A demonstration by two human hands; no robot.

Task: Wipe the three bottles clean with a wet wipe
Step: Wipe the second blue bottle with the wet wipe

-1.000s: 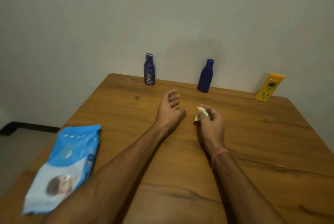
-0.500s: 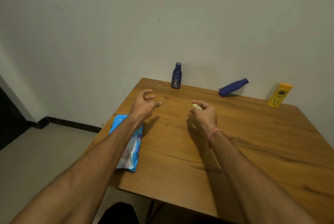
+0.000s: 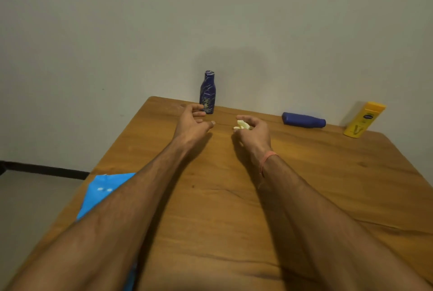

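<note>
Right hand [image 3: 254,132] pinches a crumpled wipe [image 3: 242,125]; left hand [image 3: 192,123] is loosely curled, holding nothing, near the upright bottle [image 3: 207,92]. Plain blue bottle [image 3: 303,120] lies toppled; yellow bottle [image 3: 363,119] stands far right.

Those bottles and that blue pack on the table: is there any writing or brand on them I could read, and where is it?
Nothing can be read for sure.
Patterned dark blue bottle: pale label marks, blurred.
Yellow bottle: a small dark oval badge and a "V"-like mark, lettering too small.
Plain blue bottle, lying down: no text visible.
Blue wipes pack: white dots only.

Blue wipes pack [image 3: 103,194] mostly hidden under left forearm; bottle labels unreadable.
</note>
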